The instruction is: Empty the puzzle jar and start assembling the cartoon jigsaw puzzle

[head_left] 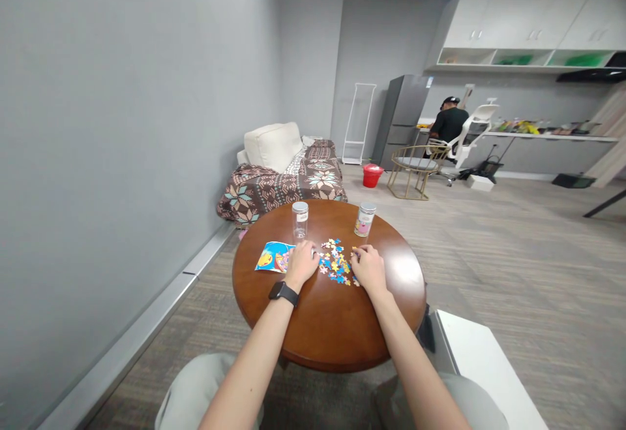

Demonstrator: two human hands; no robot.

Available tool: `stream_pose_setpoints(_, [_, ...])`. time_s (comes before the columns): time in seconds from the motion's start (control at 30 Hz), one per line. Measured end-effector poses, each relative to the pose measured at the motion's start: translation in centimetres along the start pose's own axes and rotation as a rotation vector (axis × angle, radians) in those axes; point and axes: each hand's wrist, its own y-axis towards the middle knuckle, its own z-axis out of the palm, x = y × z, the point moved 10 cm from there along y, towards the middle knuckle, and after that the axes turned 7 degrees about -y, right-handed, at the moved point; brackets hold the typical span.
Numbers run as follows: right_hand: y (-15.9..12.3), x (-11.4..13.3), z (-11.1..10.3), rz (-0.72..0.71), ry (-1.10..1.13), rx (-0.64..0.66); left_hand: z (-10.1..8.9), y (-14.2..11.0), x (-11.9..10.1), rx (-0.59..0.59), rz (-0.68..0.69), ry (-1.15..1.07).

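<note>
Loose jigsaw puzzle pieces (337,265) in blue, yellow, pink and white lie in a pile between my hands on the round wooden table (337,332). My left hand (303,263), with a black watch at its wrist, rests at the pile's left side, over the right part of a printed picture sheet (268,255). Its fingers are bent together around something small and pale by the fingertips. At the right edge of the pile, my right hand (369,270) has its thumb and fingers closed on a puzzle piece, mostly hidden by the fingers.
A clear jar (300,222) with a silvery lid and a labelled jar (364,221) stand behind the pile. Beyond are a covered sofa (288,179), a red bucket (372,177), a wire chair (415,169) and a seated person (448,123). A white box-like unit (484,358) stands right of the table.
</note>
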Motion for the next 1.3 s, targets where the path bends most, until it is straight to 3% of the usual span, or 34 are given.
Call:
stream_pose_setpoints(0.67, [-0.5, -0.6, -1.0, 0.048, 0.026, -0.021, 0.1, 0.0, 0.1, 0.006, 0.008, -0.003])
stream_pose_setpoints(1.3, [-0.3, -1.3, -0.1, 0.024, 0.031, 0.008, 0.2, 0.1, 0.4, -0.001, -0.002, 0.003])
